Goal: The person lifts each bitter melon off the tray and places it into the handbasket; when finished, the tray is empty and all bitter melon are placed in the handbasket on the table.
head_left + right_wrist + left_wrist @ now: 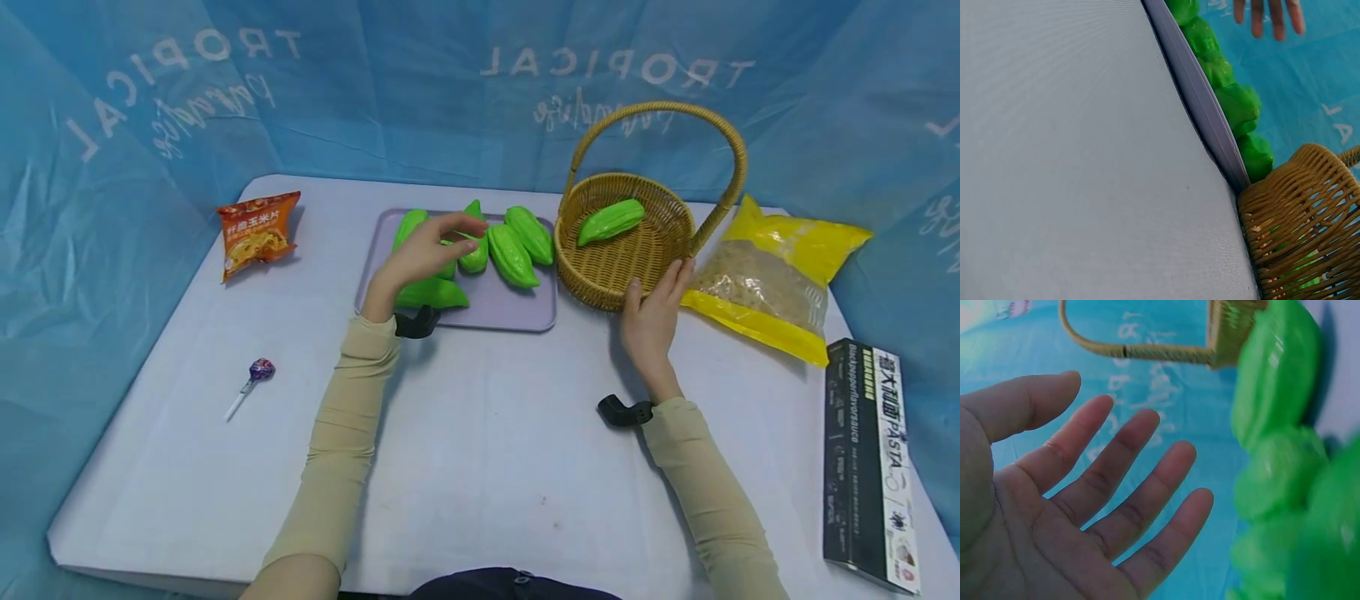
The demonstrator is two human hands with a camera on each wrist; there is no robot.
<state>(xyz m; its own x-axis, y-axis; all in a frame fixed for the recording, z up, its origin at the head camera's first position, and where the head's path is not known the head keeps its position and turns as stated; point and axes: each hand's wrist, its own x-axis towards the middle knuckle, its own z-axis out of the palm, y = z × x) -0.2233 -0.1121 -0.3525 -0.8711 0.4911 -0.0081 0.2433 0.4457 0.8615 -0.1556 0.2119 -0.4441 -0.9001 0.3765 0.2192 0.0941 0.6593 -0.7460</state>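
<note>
Head view, backdrop (480,92) reading TROPICAL, PASTA box (870,467)

Woven wicker basket (637,250), glossy plastic gourds (513,255), smooth matt tray (517,310).

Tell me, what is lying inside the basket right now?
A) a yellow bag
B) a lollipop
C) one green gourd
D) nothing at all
C: the head view shows one green gourd lying in the basket, while the other gourds sit on the tray beside it; the lollipop and yellow bag lie on the table.
</note>
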